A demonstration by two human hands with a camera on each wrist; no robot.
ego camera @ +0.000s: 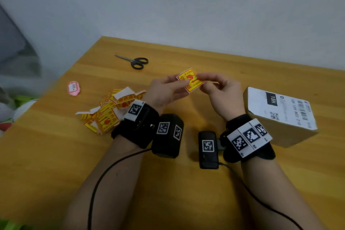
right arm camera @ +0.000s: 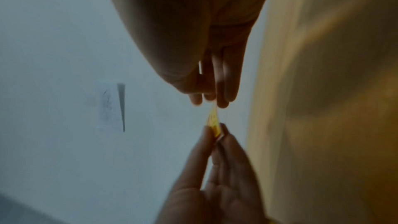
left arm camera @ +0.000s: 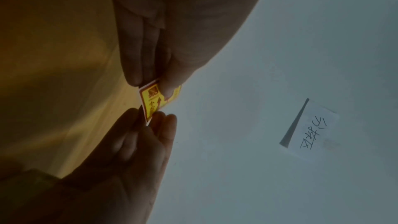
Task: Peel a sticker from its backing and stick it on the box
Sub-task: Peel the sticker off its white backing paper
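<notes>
Above the wooden table I hold a small yellow and red sticker on its white backing between both hands. My left hand pinches its left edge with thumb on top. My right hand pinches its right edge. In the left wrist view the sticker shows a white corner beside the right hand's fingertips. The right wrist view shows the sticker edge-on and blurred. The cardboard box, with a white shipping label on top, stands on the table to the right of my right wrist.
A loose pile of yellow stickers and white backings lies left of my left wrist. Black-handled scissors lie at the far side. A pink sticker sits near the table's left edge. A handwritten paper note hangs on the wall.
</notes>
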